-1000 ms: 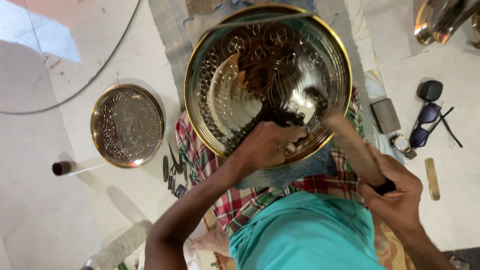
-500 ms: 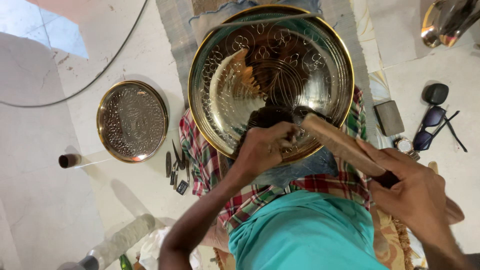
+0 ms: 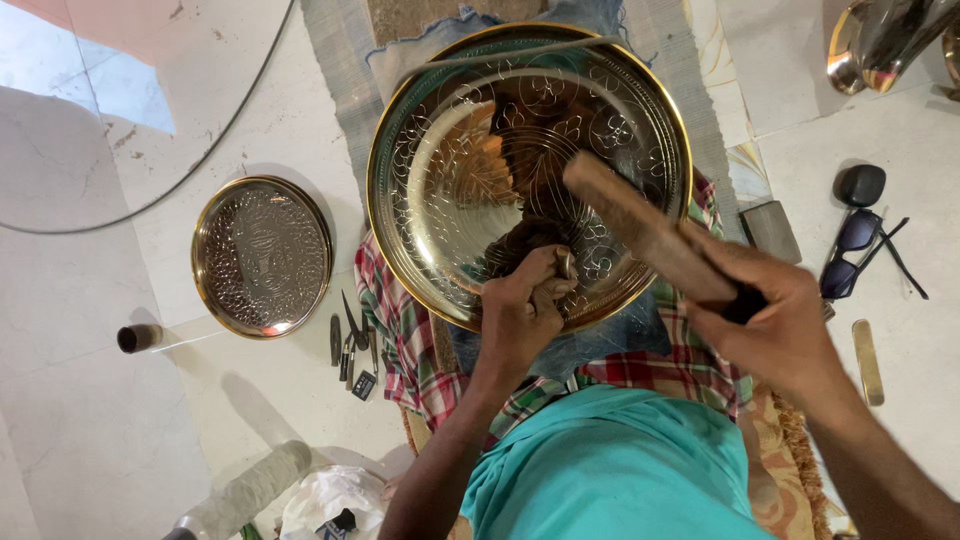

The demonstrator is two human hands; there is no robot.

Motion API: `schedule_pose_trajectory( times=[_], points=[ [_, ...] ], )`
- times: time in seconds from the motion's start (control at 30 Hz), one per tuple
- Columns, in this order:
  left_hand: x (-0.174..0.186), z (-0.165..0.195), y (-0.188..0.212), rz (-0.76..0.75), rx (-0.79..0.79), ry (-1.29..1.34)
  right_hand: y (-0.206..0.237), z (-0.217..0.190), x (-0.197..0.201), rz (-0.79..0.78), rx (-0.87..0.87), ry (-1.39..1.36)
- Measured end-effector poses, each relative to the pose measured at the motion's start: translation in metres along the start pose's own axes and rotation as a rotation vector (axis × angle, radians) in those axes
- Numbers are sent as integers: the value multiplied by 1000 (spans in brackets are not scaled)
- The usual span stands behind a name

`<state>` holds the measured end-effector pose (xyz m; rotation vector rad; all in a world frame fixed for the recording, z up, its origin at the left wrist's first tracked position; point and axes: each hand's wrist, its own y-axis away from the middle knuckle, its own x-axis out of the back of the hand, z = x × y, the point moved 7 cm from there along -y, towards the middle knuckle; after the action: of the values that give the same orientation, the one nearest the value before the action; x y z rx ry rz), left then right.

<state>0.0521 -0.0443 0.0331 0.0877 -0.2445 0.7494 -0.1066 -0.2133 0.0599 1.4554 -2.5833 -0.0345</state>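
Note:
A large round brass plate (image 3: 440, 130) with engraved flower patterns rests tilted on my lap over a checked cloth (image 3: 400, 340). My left hand (image 3: 520, 310) presses a small metal chisel (image 3: 566, 264) against the plate's lower part, fingers closed around it. My right hand (image 3: 780, 325) grips a wooden mallet (image 3: 640, 230) by its handle, the mallet's thick end raised above the plate, just right of the chisel.
A smaller engraved brass plate (image 3: 262, 255) lies on the white floor to the left, with several small tools (image 3: 352, 345) beside it. Sunglasses (image 3: 855, 250) and a flat metal strip (image 3: 867, 360) lie at right. A cable (image 3: 200, 160) curves across the floor.
The mallet has swung up and away from the chisel, its head now higher over the plate. My left hand has stayed on the chisel at the plate's lower part.

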Motion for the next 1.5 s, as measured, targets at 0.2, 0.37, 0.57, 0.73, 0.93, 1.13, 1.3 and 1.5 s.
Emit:
schedule_pose_trajectory(
  times=[0.2, 0.37, 0.57, 0.73, 0.93, 1.13, 1.3, 1.5],
  points=[
    [0, -3, 0, 28, -33, -91, -29, -18, 20, -201, -24, 798],
    [-3, -5, -10, -100, -56, -137, -21, -34, 20, -120, 121, 470],
    [-10, -3, -24, -305, -157, -211, 4, -24, 20, 22, 57, 405],
    [-17, -1, -29, -481, -221, -278, 40, 10, 27, 191, -46, 141],
    [-27, 1, -35, -672, -273, -322, 84, 25, 7, 208, -209, 526],
    [-31, 11, -40, -795, -305, -318, 120, 39, -13, 348, -144, 350],
    [-28, 25, -45, -796, -424, -302, 142, 73, -18, 446, -210, 242],
    [-41, 22, -52, -955, -499, -324, 158, 93, -34, 433, -274, 133]
  ],
)
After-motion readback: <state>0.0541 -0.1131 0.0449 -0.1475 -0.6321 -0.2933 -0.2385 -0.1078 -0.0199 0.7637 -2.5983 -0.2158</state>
